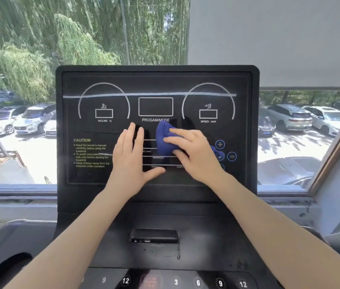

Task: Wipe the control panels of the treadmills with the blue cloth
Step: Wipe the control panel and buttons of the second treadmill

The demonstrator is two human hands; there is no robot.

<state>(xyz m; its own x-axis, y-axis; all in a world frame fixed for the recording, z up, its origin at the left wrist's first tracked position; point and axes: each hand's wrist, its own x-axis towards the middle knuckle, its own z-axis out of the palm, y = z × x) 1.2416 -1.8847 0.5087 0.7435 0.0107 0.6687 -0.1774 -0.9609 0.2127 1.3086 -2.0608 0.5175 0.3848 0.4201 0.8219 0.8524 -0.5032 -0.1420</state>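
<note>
The blue cloth [166,138] is looking soft and light, so it is likely folding and bunching easily under the fingers; it is bunched now into a small wad, and I judge that the best place to take it is from above, with the fingers spread over the wad so it is not slipping out on the smooth surface. The cloth is lying on the middle of the control panel [156,126], just below the words PROGAM/MODE, and the glossy black panel is probably slippery, so some pressure is needed. The right hand [194,153] is resting over the cloth with the fingers curled around it, holding it against the panel, and the right forearm is reaching in from the lower right. The left hand [132,155] is lying flat on the panel just beside the cloth, with the fingers straight and together and the thumb pointing to the right; it is holding nothing. Both arms are stretching forward over the lower console [154,236]. The upper part of the panel is seeming not yet wiped.
</note>
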